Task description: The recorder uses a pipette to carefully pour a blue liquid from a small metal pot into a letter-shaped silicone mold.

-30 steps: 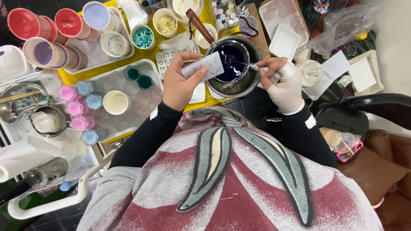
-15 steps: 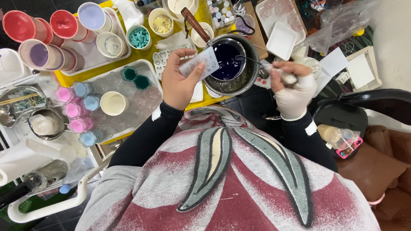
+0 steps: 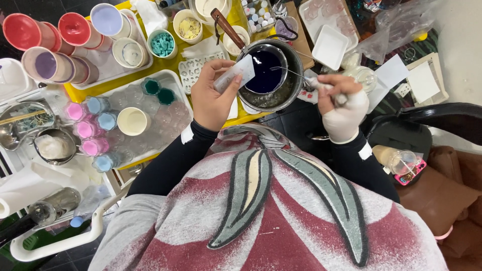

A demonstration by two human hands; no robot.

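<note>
The left hand (image 3: pixel 213 98) grips a small clear packet (image 3: pixel 235 74), slanting toward the upper right, beside the pot (image 3: pixel 296 75) of dark blue liquid. The right hand (image 3: pixel 341 103) clasps a thin spoon (image 3: pixel 296 74) pointing left into it.

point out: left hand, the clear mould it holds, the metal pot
left hand (image 3: pixel 211 100), head view, back of the hand.
clear mould (image 3: pixel 235 74), head view, its flat face.
metal pot (image 3: pixel 296 65), head view, right rim.

left hand (image 3: pixel 211 100): grips small clear bag (image 3: pixel 235 74) | right hand (image 3: pixel 341 103): spoon (image 3: pixel 296 74) over dark-blue pot (image 3: pixel 268 75)
</note>
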